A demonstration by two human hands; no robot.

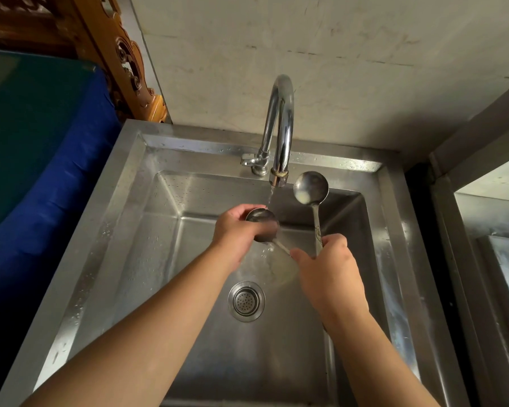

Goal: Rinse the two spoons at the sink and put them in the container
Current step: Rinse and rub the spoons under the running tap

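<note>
Obs: nearest the viewer, two bare forearms reach in from the bottom edge over the steel sink [106, 259]. Blue cloth-covered block sits left of the sink, outside the work.

Left hand [235, 233]: grip is wrapped around the bowl of the first spoon [262, 224], fingers curled over its back. The bowl sits directly under the running stream from the tap [279, 127]; water runs off it and falls toward the basin floor. Its handle slants down and right to the other hand.

Drain strainer [246, 301]: below and between the hands, basket in place.

Right hand [326, 268]: grip is shut on both handles, as far as I can judge. The second spoon [311, 188] stands upright out of it, bowl raised just right of the tap's spout, outside the stream; pale residue shows in the bowl.

Container: not in view.

Status (judgement): first spoon mid-rinse, second not yet under water.

Risks (judgement):
- wet metal in a two-handle pinch; either spoon could slip and drop into the basin
- raised bowl is close to the spout; a small shift left could knock it
- stream striking a curved bowl may spray outward over the rim
- residue on the second spoon may stay if it is rinsed only briefly
</note>
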